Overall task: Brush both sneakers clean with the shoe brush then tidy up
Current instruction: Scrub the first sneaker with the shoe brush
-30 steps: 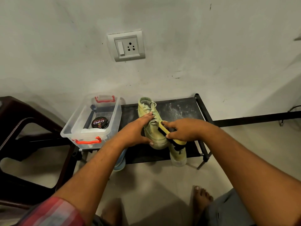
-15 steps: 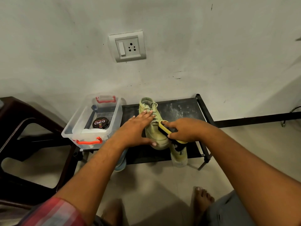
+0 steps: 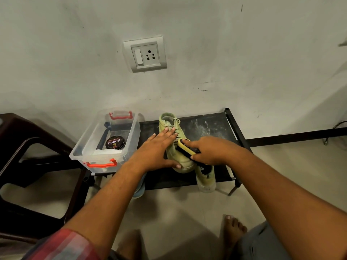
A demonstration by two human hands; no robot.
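Brushing a pale green sneaker on the black shoe rack

The sneaker (image 3: 173, 145) lies on the rack (image 3: 206, 126), long axis near to far, toe nearest. The left hand (image 3: 159, 147) presses flat and open on it. The right hand (image 3: 210, 151) grips the shoe brush (image 3: 185, 147), angled far-left. A second sneaker (image 3: 205, 177) overhangs the near edge.

I see a low black rack (image 3: 206, 126) standing on the pale floor (image 3: 187, 209) against the wall, its top dusted with white marks. On it sit a clear plastic box (image 3: 90, 152) with red handles at the left end and a pale green sneaker (image 3: 180, 156) in the middle. A second sneaker (image 3: 205, 179) hangs over the front edge.
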